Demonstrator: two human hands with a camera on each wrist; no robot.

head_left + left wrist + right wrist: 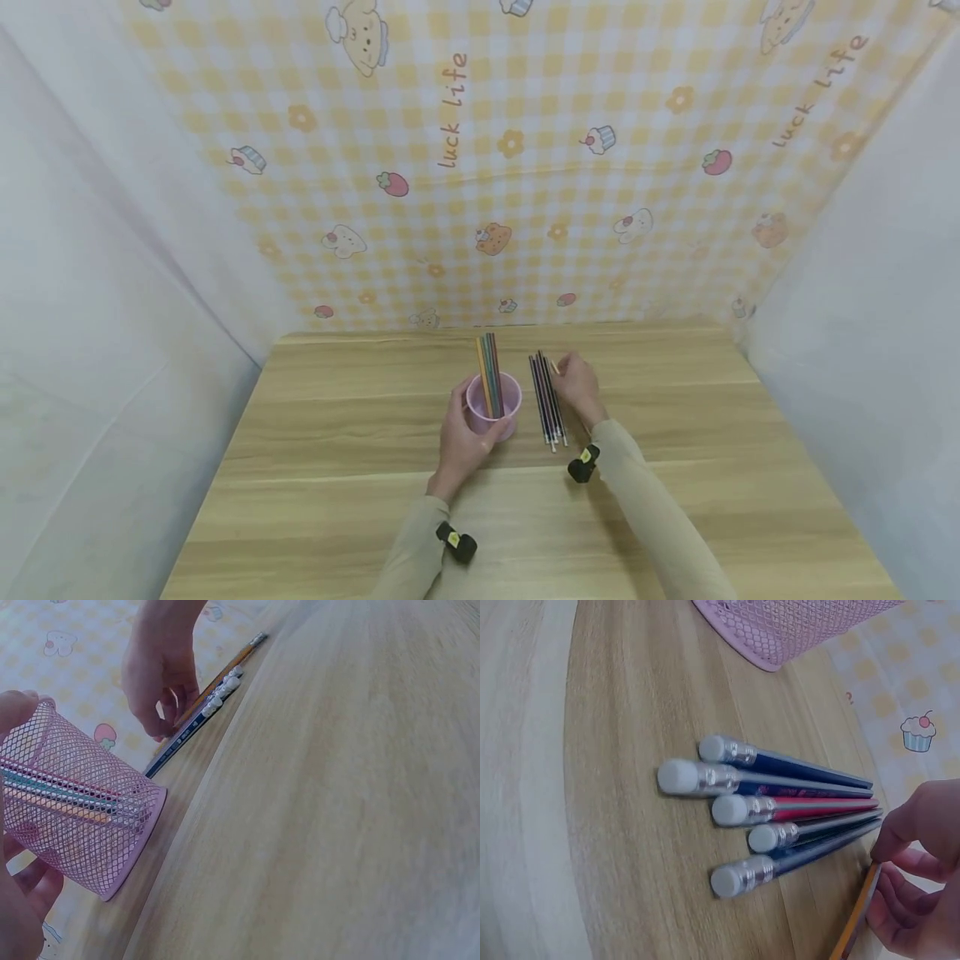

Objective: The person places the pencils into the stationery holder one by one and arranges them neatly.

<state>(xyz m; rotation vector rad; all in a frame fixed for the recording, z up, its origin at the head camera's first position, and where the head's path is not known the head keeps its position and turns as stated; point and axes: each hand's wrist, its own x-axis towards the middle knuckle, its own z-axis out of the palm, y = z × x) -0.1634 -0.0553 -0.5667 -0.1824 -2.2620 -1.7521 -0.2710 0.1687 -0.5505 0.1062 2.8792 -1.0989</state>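
Observation:
My left hand [461, 446] grips a pink mesh pencil cup [512, 427] from its left side, thumb at the front. Several coloured pencils [489, 375], yellow, green and dark red among them, lean upright inside the cup. To its right, several dark pencils [546, 400] and a red one lie side by side, white eraser ends toward me. Beside their far ends, my right hand [576, 385] pinches an orange pencil [857, 911] between thumb and fingertips. In the left wrist view, the orange pencil's eraser end [259, 637] sticks out past the dark ones.
Everything stands on a wood-grain table [337, 433]. Behind it hangs a yellow checked cloth [555, 192] with cartoon prints, and white sheets [112, 292] close off both sides. Dark wrist cameras [457, 543] sit on both sleeves.

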